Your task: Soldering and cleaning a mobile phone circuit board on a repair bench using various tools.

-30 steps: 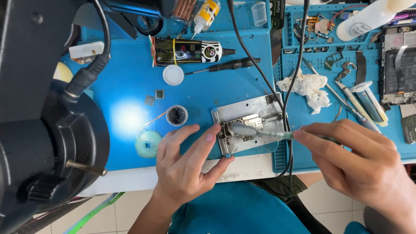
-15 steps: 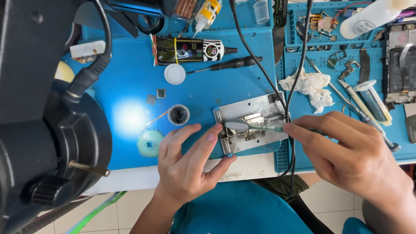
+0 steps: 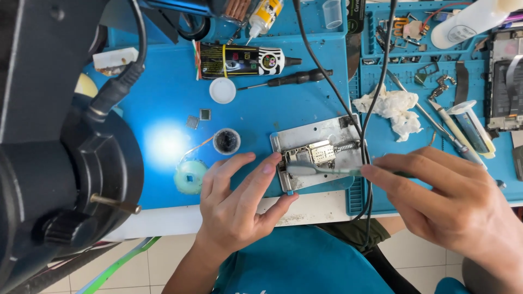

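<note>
Head view — right hand (image 3: 457, 207) w/ brush (image 3: 327, 170), further left than before

A blue work mat (image 3: 163, 87) covers the counter (image 3: 180, 220), whose pale front edge shows below it. A bright round pool of lamp light (image 3: 163, 144) falls on the mat's left part. Beneath, the floor (image 3: 163, 261) is pale square tile

Bright, even daylight — a glaring lamp spot on the blue mat (image 3: 163, 142) — sharp focus.
</note>
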